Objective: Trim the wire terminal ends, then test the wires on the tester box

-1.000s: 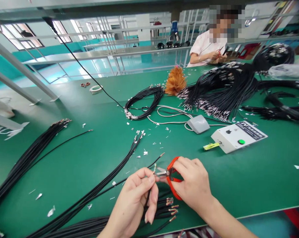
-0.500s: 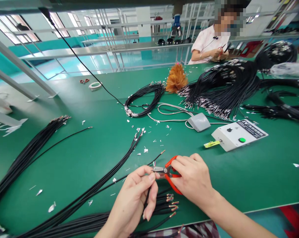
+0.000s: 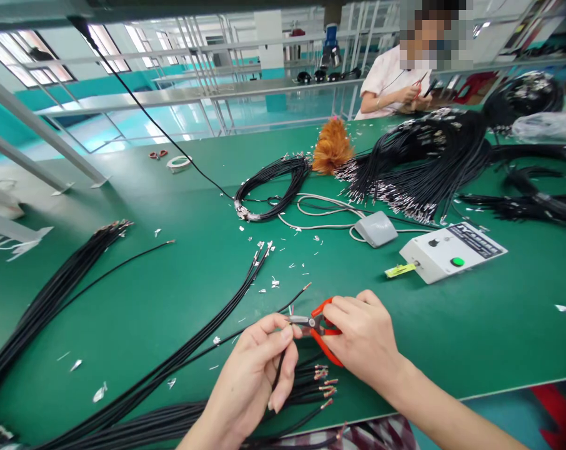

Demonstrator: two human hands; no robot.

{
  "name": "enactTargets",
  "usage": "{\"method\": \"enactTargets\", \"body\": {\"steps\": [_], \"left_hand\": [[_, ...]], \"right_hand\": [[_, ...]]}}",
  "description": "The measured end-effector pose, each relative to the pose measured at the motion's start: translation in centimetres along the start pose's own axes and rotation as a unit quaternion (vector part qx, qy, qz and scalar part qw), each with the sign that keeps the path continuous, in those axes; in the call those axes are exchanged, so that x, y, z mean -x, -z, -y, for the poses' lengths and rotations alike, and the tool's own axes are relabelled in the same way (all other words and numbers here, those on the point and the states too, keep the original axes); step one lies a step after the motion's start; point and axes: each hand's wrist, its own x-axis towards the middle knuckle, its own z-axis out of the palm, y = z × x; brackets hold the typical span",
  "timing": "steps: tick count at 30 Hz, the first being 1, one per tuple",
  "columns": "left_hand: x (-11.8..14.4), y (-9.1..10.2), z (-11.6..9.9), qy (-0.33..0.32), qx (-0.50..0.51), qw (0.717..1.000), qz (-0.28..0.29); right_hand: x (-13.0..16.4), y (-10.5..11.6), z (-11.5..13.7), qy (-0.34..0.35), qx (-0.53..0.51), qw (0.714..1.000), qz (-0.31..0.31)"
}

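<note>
Between the thumb and fingers of my left hand (image 3: 257, 359) is the end of a black cable (image 3: 278, 370), its thin coloured wires poking up at the fingertips. My right hand (image 3: 365, 337) is wrapped round the red handles of a pair of scissors (image 3: 332, 355). The metal blades reach to my left fingertips, at the cable's wires; whether they touch the wires is hard to make out. Below my hands lies a bundle of black cables (image 3: 170, 417) with stripped, coppery ends. Several more cables (image 3: 217, 306) run up the bench to the left of my hands.
A white box with a green button (image 3: 451, 253) and a grey foot pedal (image 3: 377, 229) stand at right. Beyond are a cable coil (image 3: 273, 184), an orange fluffy duster (image 3: 332, 147) and a large cable heap (image 3: 418, 162). Another person (image 3: 390, 81) sits across the green bench (image 3: 137, 300).
Both hands hold nearly the same pose, the scissors staying at the cable end. Across the bench, the other person's hands have shifted slightly, with red-handled scissors showing more clearly.
</note>
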Motion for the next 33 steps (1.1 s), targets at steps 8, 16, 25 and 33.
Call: {"method": "enactTargets", "body": {"steps": [8, 16, 25, 33], "left_hand": [[-0.2, 0.0, -0.1, -0.004, -0.015, 1.0, 0.001], [0.3, -0.4, 1.3, -0.078, -0.286, 0.955, 0.018], [-1.1, 3.0, 0.6, -0.165, -0.767, 0.611, -0.111], [0.5, 3.8, 1.9, -0.089, -0.726, 0.682, 0.027]], "right_hand": [[-0.1, 0.1, -0.2, -0.052, -0.109, 0.992, 0.024], [-0.4, 0.4, -1.5, -0.288, -0.52, 0.804, 0.015], [-0.4, 0.7, -3.1, -0.32, -0.567, 0.758, -0.043], [-0.9, -0.5, -2.7, -0.341, -0.585, 0.735, 0.022]]}}
